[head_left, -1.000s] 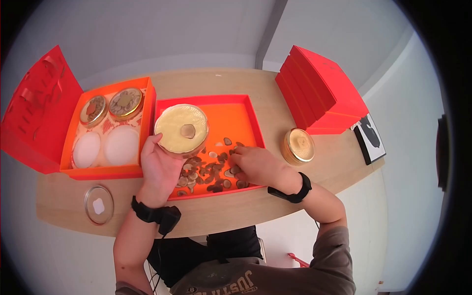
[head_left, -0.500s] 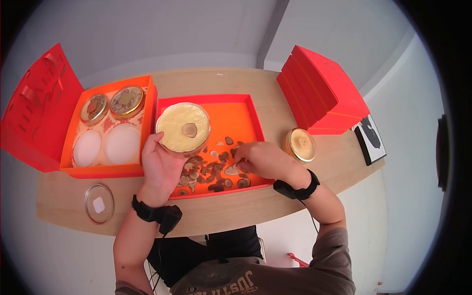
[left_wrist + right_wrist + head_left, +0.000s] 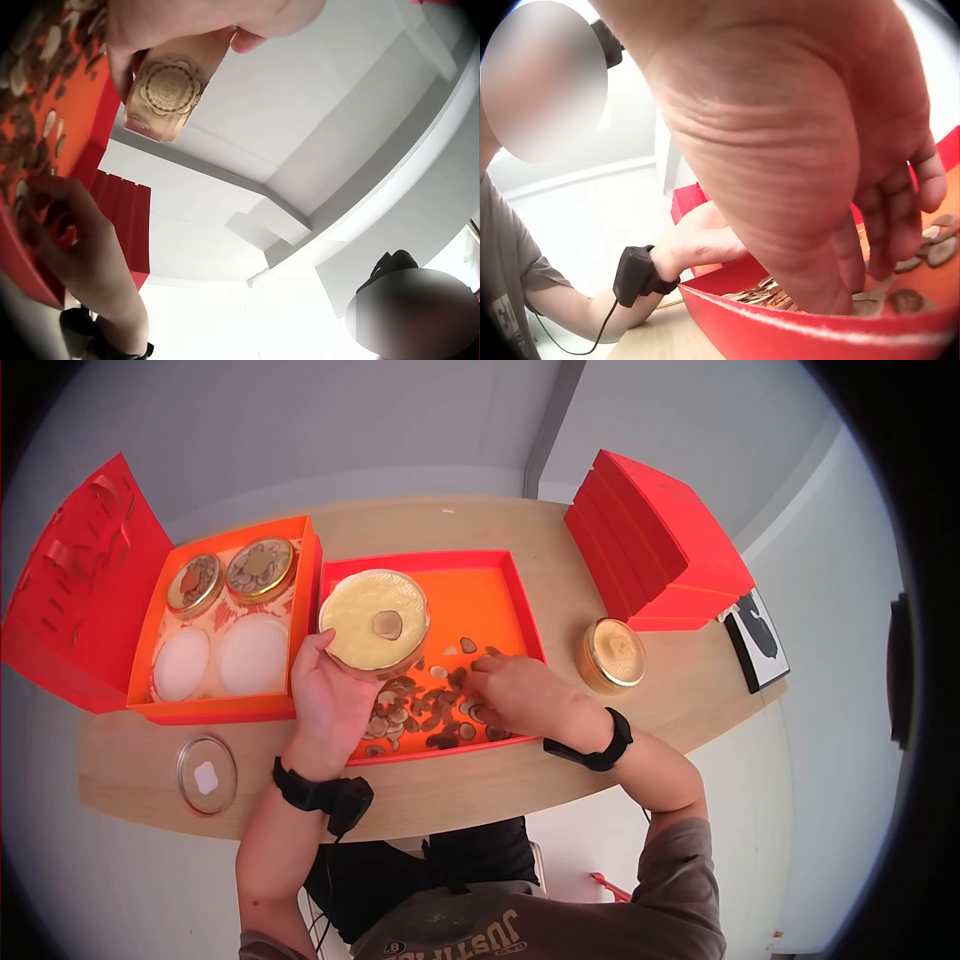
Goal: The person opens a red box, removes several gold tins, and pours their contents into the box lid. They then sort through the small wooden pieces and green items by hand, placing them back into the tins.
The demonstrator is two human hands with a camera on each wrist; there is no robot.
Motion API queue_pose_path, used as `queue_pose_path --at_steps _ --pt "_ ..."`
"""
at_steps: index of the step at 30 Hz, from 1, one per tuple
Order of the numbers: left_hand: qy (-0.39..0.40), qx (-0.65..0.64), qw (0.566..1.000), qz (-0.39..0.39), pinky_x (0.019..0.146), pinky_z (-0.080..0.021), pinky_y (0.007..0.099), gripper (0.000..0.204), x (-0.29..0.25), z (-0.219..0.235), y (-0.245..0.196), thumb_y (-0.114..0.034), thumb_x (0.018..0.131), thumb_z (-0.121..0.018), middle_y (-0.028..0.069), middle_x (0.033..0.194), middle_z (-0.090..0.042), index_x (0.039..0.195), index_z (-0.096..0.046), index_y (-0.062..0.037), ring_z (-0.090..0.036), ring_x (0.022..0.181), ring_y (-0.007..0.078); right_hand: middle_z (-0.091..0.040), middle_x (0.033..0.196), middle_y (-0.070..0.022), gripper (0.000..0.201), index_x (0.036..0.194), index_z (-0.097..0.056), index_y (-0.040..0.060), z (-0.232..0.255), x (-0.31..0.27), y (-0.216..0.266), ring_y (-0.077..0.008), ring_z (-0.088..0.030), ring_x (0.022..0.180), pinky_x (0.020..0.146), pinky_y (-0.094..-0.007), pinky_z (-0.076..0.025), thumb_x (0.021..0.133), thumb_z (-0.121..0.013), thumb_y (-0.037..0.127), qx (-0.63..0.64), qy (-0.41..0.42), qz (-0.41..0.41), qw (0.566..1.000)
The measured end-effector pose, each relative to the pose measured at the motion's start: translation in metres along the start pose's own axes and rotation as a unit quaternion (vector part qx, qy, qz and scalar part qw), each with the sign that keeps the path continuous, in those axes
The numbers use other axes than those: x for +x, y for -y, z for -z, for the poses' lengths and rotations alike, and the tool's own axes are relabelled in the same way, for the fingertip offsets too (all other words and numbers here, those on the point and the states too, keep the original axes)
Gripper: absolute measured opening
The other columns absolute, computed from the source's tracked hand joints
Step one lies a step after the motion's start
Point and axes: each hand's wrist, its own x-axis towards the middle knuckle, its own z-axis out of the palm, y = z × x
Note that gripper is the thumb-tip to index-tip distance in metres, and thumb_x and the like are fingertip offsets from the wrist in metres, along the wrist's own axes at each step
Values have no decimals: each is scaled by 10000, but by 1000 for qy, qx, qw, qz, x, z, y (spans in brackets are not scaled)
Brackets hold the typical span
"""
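Observation:
My left hand (image 3: pixel 335 705) holds up a round jar (image 3: pixel 355 612) by its side and underside, over the left part of a shallow red tray with an orange floor (image 3: pixel 470 595). The jar's top shows crinkled pale yellow lining, and a single brown-rimmed dried slice (image 3: pixel 387 624) lies on it. Seen from the left wrist, the jar's patterned side (image 3: pixel 171 88) faces the camera. My right hand (image 3: pixel 525 695) reaches down into the tray's right front part, thumb and fingers curled together at a dried slice (image 3: pixel 21 199). Around it lie many loose slices (image 3: pixel 430 710).
An open red box with an orange rim (image 3: pixel 215 712) stands left, with two filled jars (image 3: pixel 262 568) and two white round pads (image 3: pixel 252 653). A clear lid (image 3: pixel 207 776) lies in front. Right of the tray are a gold-lidded jar (image 3: pixel 613 654), stacked red boxes (image 3: pixel 650 545) and a black-and-white box (image 3: pixel 757 640).
My right hand drew slightly back to the right, then came in again among the slices. My left hand keeps the jar at nearly the same spot.

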Motion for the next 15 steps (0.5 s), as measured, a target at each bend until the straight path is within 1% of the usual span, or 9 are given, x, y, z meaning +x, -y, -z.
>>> queue_pose_path --at_steps 4,6,7,9,10,11,12,13,15 --pt "12 6 1000 10 1161 -380 580 556 -3 -3 -2 -253 992 -452 191 1521 -459 1481 -394 6 -443 1427 363 -633 1013 -121 175 974 -688 49 1 1 1 -309 -632 1032 816 -434 -538 846 -724 162 -20 8 7 1000" --pt "20 1 1000 14 1162 -381 573 554 -4 -5 -3 -253 992 -449 190 1519 -461 1479 -395 6 -444 1428 359 -655 947 -128 172 954 -699 32 2 0 3 -312 -661 966 798 -433 -542 869 -699 182 -33 -30 21 999" --pt "27 -4 999 24 1164 -382 566 552 -4 -5 -3 -253 993 -446 190 1517 -464 1478 -396 6 -444 1429 355 -655 947 -128 172 954 -699 32 8 -1 4 -312 -661 966 798 -433 -542 869 -699 182 -38 -33 27 998" --pt "27 -5 999 17 1167 -380 557 552 0 1 1 -255 994 -446 186 1519 -463 1478 -395 5 -445 1431 348 -673 916 -108 175 947 -686 36 25 -4 6 -306 -670 904 779 -422 -539 863 -721 186 84 46 7 995" --pt "25 -8 999 18 1169 -377 548 552 1 3 1 -258 996 -446 183 1521 -462 1478 -394 5 -445 1432 342 -673 916 -108 175 947 -686 36 32 -6 5 -306 -670 904 779 -422 -539 863 -721 186 79 46 17 996" --pt "26 -10 999 32 1173 -370 534 530 -1 3 0 -255 998 -451 158 1525 -464 1470 -405 -19 -439 1438 325 -688 912 -95 168 972 -689 40 38 -8 3 -274 -673 857 754 -399 -540 878 -721 176 127 62 -1 990" --pt "24 -12 999 22 1173 -370 534 530 -1 3 1 -255 998 -451 158 1525 -464 1470 -405 -19 -439 1438 325 -703 909 -82 162 996 -692 44 43 -8 0 -242 -677 811 729 -375 -540 893 -721 165 175 79 -20 981" --pt "8 -2 1000 24 1175 -365 534 516 0 4 2 -252 999 -454 145 1524 -467 1464 -412 -32 -433 1441 322 -703 909 -82 162 996 -692 44 45 -6 -5 -242 -677 811 729 -375 -540 893 -721 165 171 80 -13 982" --pt "-3 6 999 47 1174 -364 540 479 0 4 3 -242 996 -465 119 1516 -478 1440 -434 -65 -419 1450 316 -724 924 -72 184 1083 -703 50 50 -5 -13 -167 -666 770 683 -325 -530 934 -706 158 315 -18 -37 948"
